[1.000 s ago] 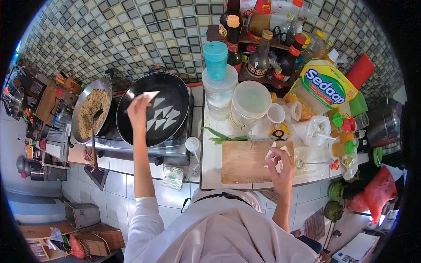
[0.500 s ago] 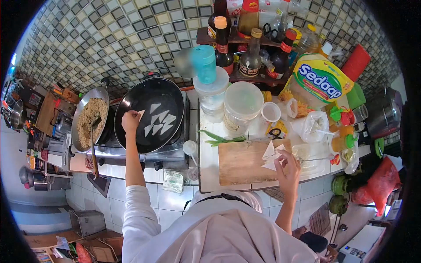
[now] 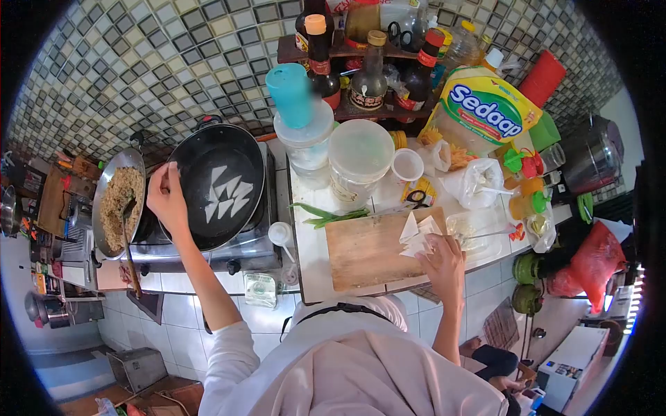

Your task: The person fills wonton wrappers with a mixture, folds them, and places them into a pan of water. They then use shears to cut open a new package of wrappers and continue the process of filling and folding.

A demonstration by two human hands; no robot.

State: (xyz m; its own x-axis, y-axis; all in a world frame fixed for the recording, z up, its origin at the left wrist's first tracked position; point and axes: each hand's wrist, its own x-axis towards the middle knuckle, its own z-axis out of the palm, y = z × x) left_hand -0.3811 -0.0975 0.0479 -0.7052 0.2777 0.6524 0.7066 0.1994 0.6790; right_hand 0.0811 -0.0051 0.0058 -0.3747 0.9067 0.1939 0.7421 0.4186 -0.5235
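My left hand is over the left rim of a black wok, its fingers pinched; whatever is between the tips is too small to make out. Several white triangular pieces lie grouped in the wok. On the right, a wooden cutting board carries a small pile of similar white triangular pieces. My right hand is at this pile, fingers curled with thumb and fingertips closed on the edge of a piece. The hand partly hides the pile.
Left of the wok, a metal pan of brown crumbly food holds a wooden-handled spatula. Behind the board stand a lidded clear jar, green chillies, scissors, a yellow Sedaap pouch and sauce bottles.
The view has shifted, moving the scene left. My left hand has drawn back toward the wok's left rim; the triangle visible in it earlier no longer shows. My right fingers have moved onto the pile.
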